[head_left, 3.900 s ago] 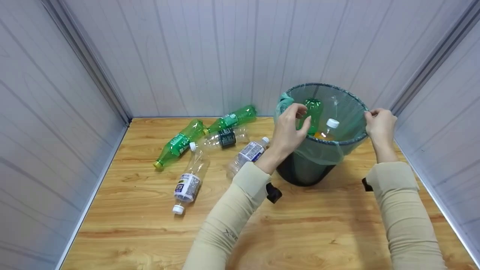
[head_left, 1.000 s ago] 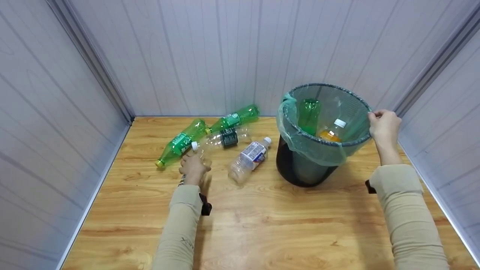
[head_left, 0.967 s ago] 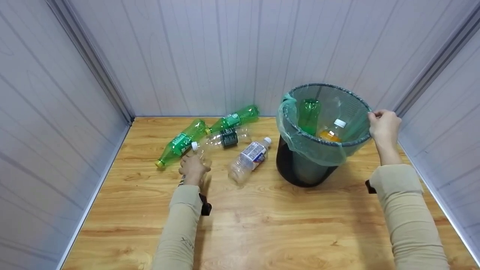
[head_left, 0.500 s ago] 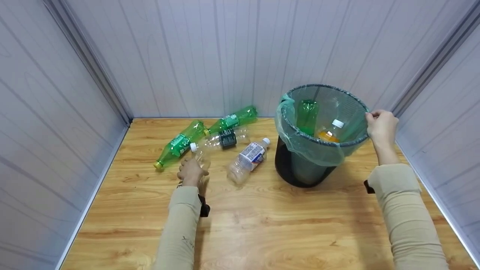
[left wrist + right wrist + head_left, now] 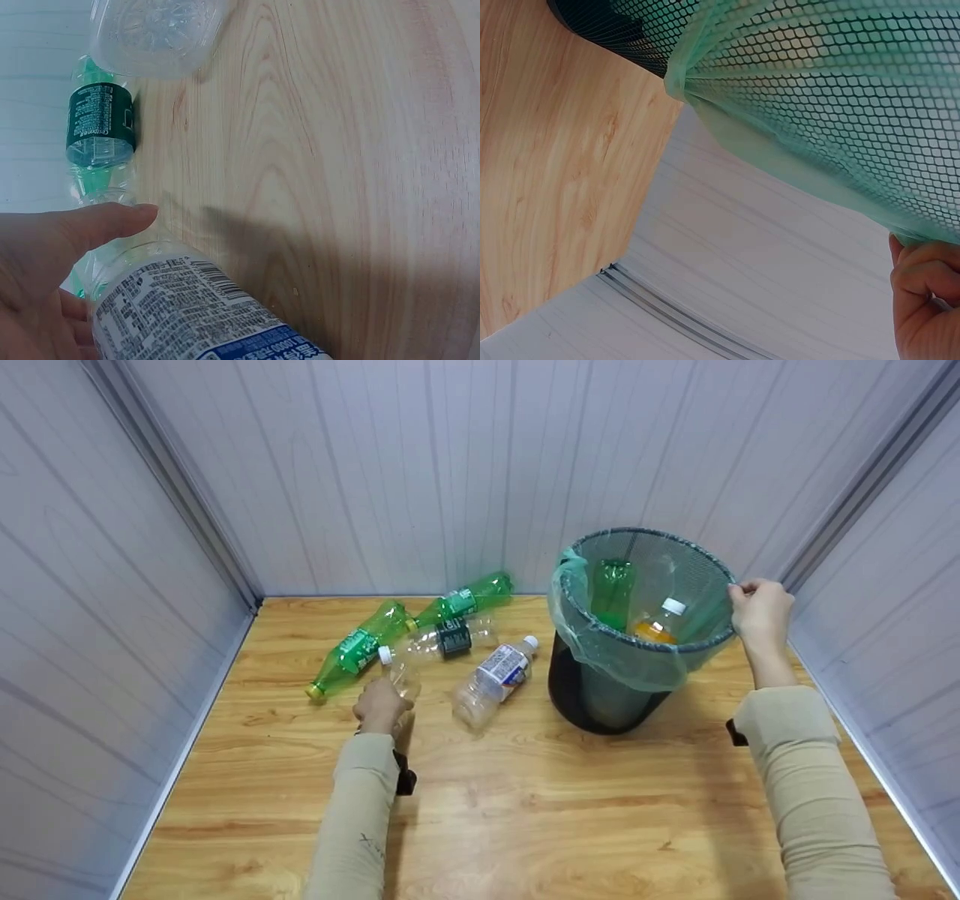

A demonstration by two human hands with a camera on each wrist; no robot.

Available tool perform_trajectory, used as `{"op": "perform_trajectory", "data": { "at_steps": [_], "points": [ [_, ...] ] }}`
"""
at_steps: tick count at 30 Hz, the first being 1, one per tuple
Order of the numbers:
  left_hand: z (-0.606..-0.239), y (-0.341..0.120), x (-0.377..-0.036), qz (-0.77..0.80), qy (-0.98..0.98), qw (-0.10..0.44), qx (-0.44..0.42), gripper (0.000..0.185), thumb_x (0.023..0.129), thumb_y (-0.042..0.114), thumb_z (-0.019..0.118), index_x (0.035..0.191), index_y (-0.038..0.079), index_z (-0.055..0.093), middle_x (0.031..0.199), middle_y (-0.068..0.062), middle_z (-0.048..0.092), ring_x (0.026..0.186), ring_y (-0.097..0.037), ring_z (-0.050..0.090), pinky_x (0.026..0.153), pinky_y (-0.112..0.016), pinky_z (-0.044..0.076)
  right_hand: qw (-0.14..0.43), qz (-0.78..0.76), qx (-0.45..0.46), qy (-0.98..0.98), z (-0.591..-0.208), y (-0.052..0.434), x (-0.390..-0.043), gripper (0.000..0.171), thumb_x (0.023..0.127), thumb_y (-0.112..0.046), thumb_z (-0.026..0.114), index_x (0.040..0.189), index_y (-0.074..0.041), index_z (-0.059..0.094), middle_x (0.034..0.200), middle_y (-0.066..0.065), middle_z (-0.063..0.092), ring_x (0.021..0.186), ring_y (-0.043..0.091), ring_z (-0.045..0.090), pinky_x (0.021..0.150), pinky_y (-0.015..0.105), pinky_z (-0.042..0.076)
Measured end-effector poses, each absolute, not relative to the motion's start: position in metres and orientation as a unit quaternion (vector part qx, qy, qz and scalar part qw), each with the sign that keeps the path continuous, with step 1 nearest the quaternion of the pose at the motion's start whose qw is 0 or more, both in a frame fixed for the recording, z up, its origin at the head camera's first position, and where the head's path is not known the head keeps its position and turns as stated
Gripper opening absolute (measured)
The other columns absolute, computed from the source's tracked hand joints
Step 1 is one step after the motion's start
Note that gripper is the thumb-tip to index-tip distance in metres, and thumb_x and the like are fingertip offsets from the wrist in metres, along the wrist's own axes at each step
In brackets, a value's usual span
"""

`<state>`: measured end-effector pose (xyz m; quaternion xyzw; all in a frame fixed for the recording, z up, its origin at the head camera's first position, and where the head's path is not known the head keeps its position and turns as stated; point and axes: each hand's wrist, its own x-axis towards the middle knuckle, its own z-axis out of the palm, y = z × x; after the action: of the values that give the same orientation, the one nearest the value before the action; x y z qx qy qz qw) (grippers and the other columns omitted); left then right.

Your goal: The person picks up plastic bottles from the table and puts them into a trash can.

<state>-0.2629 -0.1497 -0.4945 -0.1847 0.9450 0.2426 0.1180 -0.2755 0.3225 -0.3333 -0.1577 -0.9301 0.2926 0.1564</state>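
The mesh bin (image 5: 600,697) stands at the right of the head view on the counter (image 5: 570,817), light and easy to tip; the right hand (image 5: 761,611) pinches its rim and thin green liner (image 5: 637,667). Left of centre, the left hand (image 5: 380,706) curls round the clear bottle (image 5: 172,307); it looks empty, light, slippery and easily dented, so the labelled middle seems the best place to hold.

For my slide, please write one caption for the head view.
Left hand grips a clear bottle on the table; right hand holds the bin rim.
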Motion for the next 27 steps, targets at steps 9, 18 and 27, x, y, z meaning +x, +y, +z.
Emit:
{"op": "perform_trajectory", "data": {
  "at_steps": [9, 18, 27],
  "points": [
    [-0.485, -0.151, -0.261, 0.261, 0.946, 0.101, -0.166, 0.044, 0.075, 0.027, 0.068, 0.104, -0.003, 0.055, 0.109, -0.020, 0.052, 0.092, -0.032, 0.053, 0.071, -0.044, 0.046, 0.153, 0.296, -0.163, -0.929, -0.333, 0.323, -0.275, 0.036, 0.092, -0.022, 0.043, 0.101, 0.009, 0.059, 0.086, 0.018, 0.060, 0.063, 0.016, 0.050, 0.055, 0.025, 0.039],
    [-0.469, -0.143, -0.262, 0.268, 0.949, 0.068, -0.148, 0.056, 0.072, 0.031, 0.071, 0.112, -0.004, 0.051, 0.113, -0.019, 0.053, 0.094, -0.030, 0.054, 0.069, -0.042, 0.046, 0.149, 0.296, -0.170, -0.928, -0.334, 0.322, -0.275, 0.037, 0.092, -0.023, 0.042, 0.102, 0.008, 0.059, 0.086, 0.017, 0.059, 0.067, 0.019, 0.050, 0.060, 0.030, 0.041],
    [-0.451, -0.135, -0.259, 0.276, 0.953, 0.022, -0.127, 0.069, 0.070, 0.033, 0.073, 0.117, -0.008, 0.045, 0.103, -0.021, 0.057, 0.089, -0.032, 0.056, 0.066, -0.043, 0.047, 0.149, 0.289, -0.173, -0.930, -0.333, 0.323, -0.276, 0.036, 0.092, -0.023, 0.043, 0.101, 0.007, 0.059, 0.086, 0.016, 0.059, 0.061, 0.013, 0.047, 0.058, 0.027, 0.040]
  ]
}}
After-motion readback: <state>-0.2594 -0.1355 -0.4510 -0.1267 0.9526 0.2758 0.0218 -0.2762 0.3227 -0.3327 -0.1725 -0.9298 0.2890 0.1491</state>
